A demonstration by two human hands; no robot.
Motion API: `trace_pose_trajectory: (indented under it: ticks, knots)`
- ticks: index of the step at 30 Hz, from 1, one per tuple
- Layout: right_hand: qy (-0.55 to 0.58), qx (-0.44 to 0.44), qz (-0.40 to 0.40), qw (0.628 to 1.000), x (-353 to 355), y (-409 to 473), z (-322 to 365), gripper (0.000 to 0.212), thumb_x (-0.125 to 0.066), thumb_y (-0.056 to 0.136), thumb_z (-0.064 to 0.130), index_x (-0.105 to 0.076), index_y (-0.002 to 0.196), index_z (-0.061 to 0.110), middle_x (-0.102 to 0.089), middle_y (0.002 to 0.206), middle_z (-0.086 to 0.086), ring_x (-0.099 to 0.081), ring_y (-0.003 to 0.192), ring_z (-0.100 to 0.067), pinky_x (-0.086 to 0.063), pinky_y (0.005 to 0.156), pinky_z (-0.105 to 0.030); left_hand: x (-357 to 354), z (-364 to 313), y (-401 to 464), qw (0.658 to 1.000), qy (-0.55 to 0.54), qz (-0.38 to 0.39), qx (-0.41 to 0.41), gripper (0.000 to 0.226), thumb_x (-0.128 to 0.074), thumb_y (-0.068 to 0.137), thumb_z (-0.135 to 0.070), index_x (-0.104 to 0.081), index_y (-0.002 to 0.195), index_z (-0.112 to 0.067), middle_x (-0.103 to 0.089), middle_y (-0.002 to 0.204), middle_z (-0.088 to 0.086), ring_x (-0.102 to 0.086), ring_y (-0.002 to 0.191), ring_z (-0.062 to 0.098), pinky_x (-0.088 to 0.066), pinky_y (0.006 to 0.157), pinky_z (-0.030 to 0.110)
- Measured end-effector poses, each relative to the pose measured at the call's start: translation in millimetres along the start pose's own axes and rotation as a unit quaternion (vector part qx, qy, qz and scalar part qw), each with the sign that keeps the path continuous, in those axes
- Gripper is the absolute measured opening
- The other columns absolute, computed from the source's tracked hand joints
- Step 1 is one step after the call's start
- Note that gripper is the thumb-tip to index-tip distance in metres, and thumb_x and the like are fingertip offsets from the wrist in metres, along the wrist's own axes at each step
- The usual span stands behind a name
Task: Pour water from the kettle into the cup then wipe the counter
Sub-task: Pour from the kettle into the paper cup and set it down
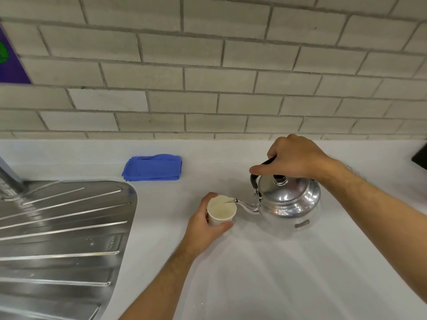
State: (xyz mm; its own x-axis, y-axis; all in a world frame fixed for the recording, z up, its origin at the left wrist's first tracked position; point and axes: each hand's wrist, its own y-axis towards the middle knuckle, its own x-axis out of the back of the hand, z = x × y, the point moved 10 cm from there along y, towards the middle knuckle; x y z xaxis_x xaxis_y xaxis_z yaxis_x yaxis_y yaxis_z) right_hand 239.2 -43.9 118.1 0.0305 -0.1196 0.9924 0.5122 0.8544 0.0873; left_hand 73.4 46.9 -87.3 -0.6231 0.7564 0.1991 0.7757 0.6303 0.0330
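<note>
I'm wrapping my left hand point(203, 224) around the cup point(221, 210), fingers hiding its far side, while my right hand point(293, 158) is clenching the kettle point(288, 199) handle, covering most of it. The kettle is tilting, its spout over the cup's rim; I can't make out the stream clearly. A cloth point(153, 167) is lying folded behind the cup on the counter point(265, 273), near the drainboard point(60, 239).

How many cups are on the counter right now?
1. A single paper cup stands on the white counter, held by the left hand, with the kettle spout at its rim. No other cup shows in view.
</note>
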Motion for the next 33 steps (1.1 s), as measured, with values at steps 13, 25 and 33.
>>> trace_pose_trajectory:
  ticks: [13,25,33]
  knots:
    - [-0.031,0.014,0.009,0.999,4.1,-1.0,5.2,0.068,-0.058,0.057,0.083,-0.037,0.043,0.019,-0.031,0.034,0.010,-0.036,0.040,-0.013,-0.031,0.046,-0.026,0.6,1.0,1.6,1.000,0.007,0.001,-0.001,0.074,-0.087,0.064,-0.029,-0.044,0.122,-0.049,-0.060,0.105,-0.036,-0.060,0.096,-0.011,-0.050,0.071,0.007]
    - [-0.047,0.017,0.010,0.999,7.0,-0.2,4.7,0.068,-0.055,0.056,0.084,-0.040,0.042,0.019,-0.033,0.032,0.010,-0.039,0.040,-0.011,-0.031,0.046,-0.025,0.6,1.1,1.7,1.000,0.009,0.002,-0.006,0.073,-0.087,0.066,-0.027,-0.044,0.121,-0.049,-0.059,0.106,-0.037,-0.059,0.098,-0.012,-0.050,0.073,0.007]
    - [-0.055,0.016,0.015,0.998,8.4,0.9,5.3,0.068,-0.056,0.055,0.083,-0.038,0.044,0.019,-0.031,0.027,0.010,-0.037,0.038,-0.012,-0.032,0.046,-0.025,0.9,1.9,1.8,1.000,0.009,0.000,-0.002,0.073,-0.087,0.065,-0.028,-0.044,0.119,-0.052,-0.059,0.105,-0.038,-0.059,0.096,-0.013,-0.049,0.071,0.006]
